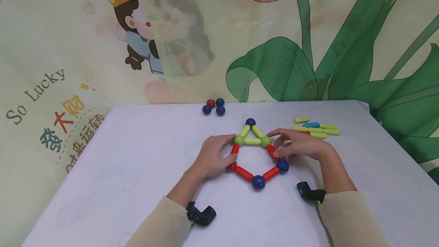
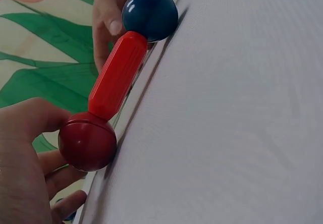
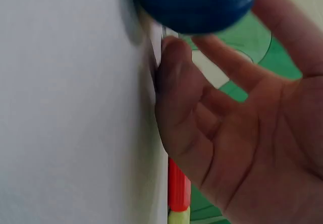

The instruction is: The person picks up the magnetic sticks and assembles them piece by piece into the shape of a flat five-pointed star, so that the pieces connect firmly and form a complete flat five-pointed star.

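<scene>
A flat figure of magnetic balls and rods lies on the white table. A dark blue ball [image 1: 250, 122] tops its green-rod triangle, and red rods [image 1: 244, 173] form the lower sides down to a front blue ball [image 1: 258, 182]. My left hand [image 1: 215, 156] holds the figure's left side, index finger by the left green ball [image 1: 238, 140] and thumb at the dark red ball [image 2: 88, 142]. On the right side, my right hand [image 1: 303, 143] has its index finger at the other green ball [image 1: 266, 141] and its thumb on the right red rod [image 1: 272, 151].
Behind the figure sit three loose blue balls [image 1: 220, 110] and a red ball [image 1: 210, 103]. Loose green rods [image 1: 332, 132], a blue rod [image 1: 311, 124] and a partly hidden red one lie beyond the right hand. A printed cloth [image 1: 192, 87] hangs behind the table.
</scene>
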Action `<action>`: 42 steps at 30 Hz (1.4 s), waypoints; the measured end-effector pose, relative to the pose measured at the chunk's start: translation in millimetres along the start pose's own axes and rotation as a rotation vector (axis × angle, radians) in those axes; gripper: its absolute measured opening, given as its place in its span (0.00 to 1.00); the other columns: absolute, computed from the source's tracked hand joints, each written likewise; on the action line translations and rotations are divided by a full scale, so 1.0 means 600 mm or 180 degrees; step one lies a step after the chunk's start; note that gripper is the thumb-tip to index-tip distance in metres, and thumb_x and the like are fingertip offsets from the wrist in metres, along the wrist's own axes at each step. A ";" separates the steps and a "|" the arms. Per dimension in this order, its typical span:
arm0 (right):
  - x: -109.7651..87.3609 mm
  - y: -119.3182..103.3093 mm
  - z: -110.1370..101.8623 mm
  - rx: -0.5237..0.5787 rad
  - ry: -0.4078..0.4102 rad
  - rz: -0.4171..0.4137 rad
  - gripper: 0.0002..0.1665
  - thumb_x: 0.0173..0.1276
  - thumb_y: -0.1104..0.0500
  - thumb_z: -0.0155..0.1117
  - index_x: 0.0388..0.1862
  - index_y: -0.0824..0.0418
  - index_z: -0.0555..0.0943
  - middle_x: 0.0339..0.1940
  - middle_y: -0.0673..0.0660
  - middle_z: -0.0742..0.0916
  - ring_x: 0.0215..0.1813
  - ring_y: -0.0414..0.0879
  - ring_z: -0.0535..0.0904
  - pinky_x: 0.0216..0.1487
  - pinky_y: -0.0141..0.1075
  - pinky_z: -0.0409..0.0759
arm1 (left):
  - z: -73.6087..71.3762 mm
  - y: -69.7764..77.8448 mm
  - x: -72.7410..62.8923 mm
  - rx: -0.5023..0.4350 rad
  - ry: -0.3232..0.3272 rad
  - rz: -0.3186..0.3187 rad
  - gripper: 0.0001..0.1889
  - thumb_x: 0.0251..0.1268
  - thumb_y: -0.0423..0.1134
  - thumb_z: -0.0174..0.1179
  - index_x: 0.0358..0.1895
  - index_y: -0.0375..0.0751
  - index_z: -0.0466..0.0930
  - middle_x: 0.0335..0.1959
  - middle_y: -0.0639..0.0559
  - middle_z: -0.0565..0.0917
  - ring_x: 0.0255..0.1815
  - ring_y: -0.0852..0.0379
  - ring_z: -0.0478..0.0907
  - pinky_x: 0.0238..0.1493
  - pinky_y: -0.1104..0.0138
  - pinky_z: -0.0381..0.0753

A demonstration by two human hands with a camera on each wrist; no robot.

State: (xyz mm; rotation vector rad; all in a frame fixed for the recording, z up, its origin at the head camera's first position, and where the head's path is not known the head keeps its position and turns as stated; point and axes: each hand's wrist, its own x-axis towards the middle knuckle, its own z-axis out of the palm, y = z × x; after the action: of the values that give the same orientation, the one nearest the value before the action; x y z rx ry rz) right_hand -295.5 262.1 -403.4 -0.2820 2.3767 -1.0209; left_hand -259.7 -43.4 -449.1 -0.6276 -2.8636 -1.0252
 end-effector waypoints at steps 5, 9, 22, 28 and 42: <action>-0.014 -0.007 -0.001 0.0192 -0.0368 0.0150 0.58 0.56 0.56 0.80 0.82 0.48 0.59 0.64 0.64 0.75 0.38 0.52 0.87 0.43 0.42 0.88 | 0.000 -0.001 -0.001 0.0008 0.0018 -0.0011 0.32 0.65 0.50 0.59 0.74 0.52 0.72 0.71 0.53 0.78 0.74 0.48 0.70 0.78 0.45 0.61; -0.016 -0.013 0.002 0.0197 -0.0385 0.0151 0.59 0.55 0.58 0.80 0.82 0.49 0.59 0.64 0.65 0.76 0.39 0.52 0.87 0.43 0.42 0.89 | 0.000 -0.003 -0.001 0.0020 0.0014 -0.0003 0.32 0.65 0.50 0.59 0.74 0.52 0.73 0.71 0.53 0.79 0.74 0.48 0.70 0.78 0.44 0.61; -0.014 -0.012 0.001 0.0158 -0.0321 0.0153 0.57 0.57 0.55 0.79 0.82 0.50 0.59 0.62 0.64 0.78 0.42 0.52 0.87 0.45 0.43 0.88 | 0.001 -0.005 0.000 -0.0047 0.0057 0.0004 0.32 0.65 0.50 0.61 0.74 0.53 0.73 0.71 0.54 0.79 0.74 0.49 0.71 0.78 0.45 0.62; -0.021 0.003 -0.022 -0.0105 0.0127 -0.0011 0.43 0.67 0.50 0.71 0.78 0.55 0.66 0.55 0.61 0.82 0.45 0.50 0.84 0.46 0.40 0.86 | 0.003 -0.005 0.003 0.0019 0.0042 0.0091 0.32 0.65 0.49 0.62 0.74 0.55 0.73 0.71 0.55 0.78 0.74 0.50 0.71 0.78 0.46 0.61; -0.048 0.044 -0.062 -0.0541 0.1460 0.0282 0.27 0.74 0.58 0.63 0.68 0.66 0.74 0.59 0.72 0.78 0.54 0.63 0.77 0.46 0.44 0.86 | 0.002 -0.004 0.002 0.0007 0.0027 0.0071 0.32 0.65 0.49 0.62 0.74 0.56 0.73 0.72 0.55 0.78 0.74 0.50 0.71 0.80 0.46 0.59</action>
State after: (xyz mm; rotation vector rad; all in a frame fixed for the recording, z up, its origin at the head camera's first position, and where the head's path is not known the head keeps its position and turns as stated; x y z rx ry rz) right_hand -291.4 314.3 -389.7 0.0024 2.8653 -0.9183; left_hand -261.8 -44.1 -451.4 -0.6521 -2.8434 -1.0190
